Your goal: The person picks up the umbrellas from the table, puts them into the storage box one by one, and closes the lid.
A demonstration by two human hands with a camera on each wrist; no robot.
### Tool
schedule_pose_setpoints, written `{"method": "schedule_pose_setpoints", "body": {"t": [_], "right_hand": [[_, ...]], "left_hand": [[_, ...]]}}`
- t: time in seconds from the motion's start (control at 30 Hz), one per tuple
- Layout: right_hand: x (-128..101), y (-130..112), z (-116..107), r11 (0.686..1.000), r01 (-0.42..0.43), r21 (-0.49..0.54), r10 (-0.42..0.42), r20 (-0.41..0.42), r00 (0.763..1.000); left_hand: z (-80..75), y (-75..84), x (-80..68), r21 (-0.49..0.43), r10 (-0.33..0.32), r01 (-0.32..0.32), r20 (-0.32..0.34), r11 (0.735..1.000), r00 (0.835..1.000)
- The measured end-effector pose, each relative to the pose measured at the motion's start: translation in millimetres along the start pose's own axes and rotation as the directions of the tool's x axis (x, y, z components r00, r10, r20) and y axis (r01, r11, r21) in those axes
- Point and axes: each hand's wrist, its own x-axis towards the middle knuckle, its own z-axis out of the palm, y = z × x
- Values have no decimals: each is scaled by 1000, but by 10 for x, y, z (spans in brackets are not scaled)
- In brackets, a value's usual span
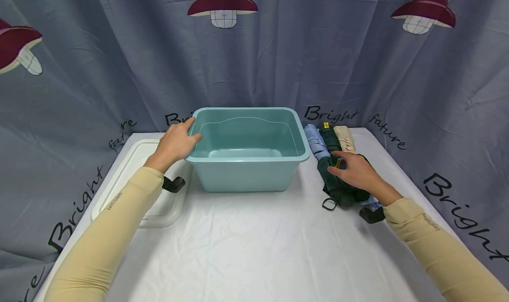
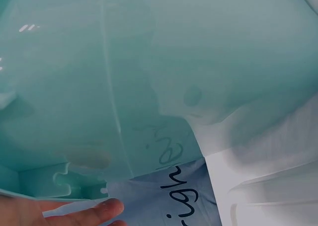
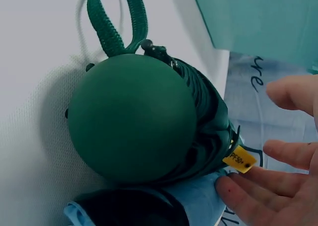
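Green umbrella (image 3: 131,119) — right grip (image 1: 355,172) beside it, spread apart (left grip (image 1: 176,143), also apart, against tub (image 1: 244,176))

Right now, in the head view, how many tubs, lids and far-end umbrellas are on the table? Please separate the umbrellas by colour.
Tub: 1
White lid: 1
Blue umbrella: 1
Green umbrella: 1
Beige umbrella: 1
Total: 5
The nearer umbrellas, partly hidden by the right hand, are not counted.
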Motion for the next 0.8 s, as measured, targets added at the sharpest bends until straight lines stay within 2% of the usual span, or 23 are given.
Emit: {"method": "schedule_pose_setpoints", "body": {"t": [0.4, 0.6, 0.8], "right_hand": [[93, -63, 81, 996, -19, -83, 25, 73, 997], [124, -117, 79, 999, -1, -53, 7, 99, 995], [113, -119, 52, 999, 23, -41, -19, 87, 996]], "left_hand": [[18, 0, 2, -19, 0, 0, -13, 1000, 1000], [17, -8, -9, -17, -4, 4, -9, 1000, 1000], [20, -9, -1, -17, -3, 2, -14, 1000, 1000]]}}
